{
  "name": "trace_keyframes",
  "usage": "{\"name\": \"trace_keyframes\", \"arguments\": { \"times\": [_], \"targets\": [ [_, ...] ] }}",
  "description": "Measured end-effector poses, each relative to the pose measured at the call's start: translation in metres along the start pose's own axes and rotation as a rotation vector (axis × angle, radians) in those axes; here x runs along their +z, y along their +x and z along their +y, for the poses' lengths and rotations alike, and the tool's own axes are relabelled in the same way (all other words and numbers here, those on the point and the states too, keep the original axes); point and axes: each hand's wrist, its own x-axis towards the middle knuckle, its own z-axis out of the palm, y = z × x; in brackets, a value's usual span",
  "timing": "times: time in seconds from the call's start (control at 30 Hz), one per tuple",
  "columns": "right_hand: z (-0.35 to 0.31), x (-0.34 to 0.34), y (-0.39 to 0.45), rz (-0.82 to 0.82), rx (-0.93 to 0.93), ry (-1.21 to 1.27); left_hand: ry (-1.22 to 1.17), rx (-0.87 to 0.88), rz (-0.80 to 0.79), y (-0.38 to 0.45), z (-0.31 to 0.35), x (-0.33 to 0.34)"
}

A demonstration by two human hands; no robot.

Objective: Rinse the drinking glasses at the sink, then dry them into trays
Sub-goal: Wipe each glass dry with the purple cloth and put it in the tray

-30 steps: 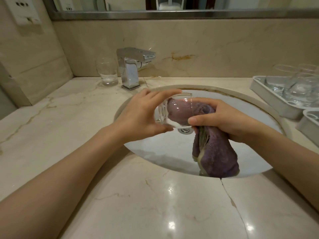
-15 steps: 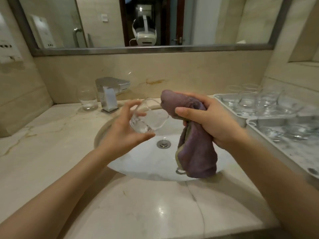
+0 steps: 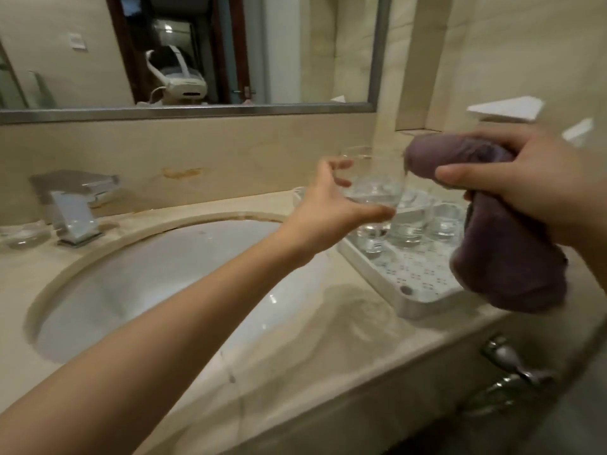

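My left hand (image 3: 331, 205) grips a clear drinking glass (image 3: 374, 182) upright, held in the air above the near end of a white tray (image 3: 423, 300). Several clear glasses (image 3: 407, 224) stand in that tray on the counter to the right of the sink (image 3: 157, 284). My right hand (image 3: 525, 188) holds a bunched purple cloth (image 3: 505, 257) to the right of the glass; the cloth hangs down over the tray and is out of the glass.
A chrome tap (image 3: 72, 205) stands behind the sink at the left, with another glass (image 3: 19, 233) beside it at the frame edge. A mirror (image 3: 184, 50) runs along the wall. Chrome drawer handles (image 3: 505, 366) show below the counter edge at the right.
The cloth came out of the glass. My left hand carried the glass from over the sink rightward to above the tray, and my right hand moved right with the cloth. My view swung right.
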Motion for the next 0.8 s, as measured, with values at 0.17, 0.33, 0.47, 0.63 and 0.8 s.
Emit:
{"name": "trace_keyframes", "arguments": {
  "times": [0.17, 0.33, 0.47, 0.63, 0.8],
  "targets": [
    [0.048, -0.033, -0.024, 0.089, 0.133, -0.049, 0.066, -0.042, -0.145, 0.021, -0.008, 0.069],
    [0.086, -0.045, -0.035, 0.111, 0.203, -0.173, 0.327, 0.019, -0.206, 0.032, -0.022, 0.102],
    [0.106, -0.042, -0.035, 0.113, 0.244, -0.284, 0.419, -0.003, -0.255, 0.038, -0.033, 0.112],
    [0.114, -0.034, -0.034, 0.094, 0.273, -0.309, 0.438, -0.063, -0.264, 0.04, -0.046, 0.115],
    [0.117, -0.027, -0.028, 0.147, 0.324, -0.34, 0.592, -0.066, -0.263, 0.043, -0.045, 0.117]
  ]
}}
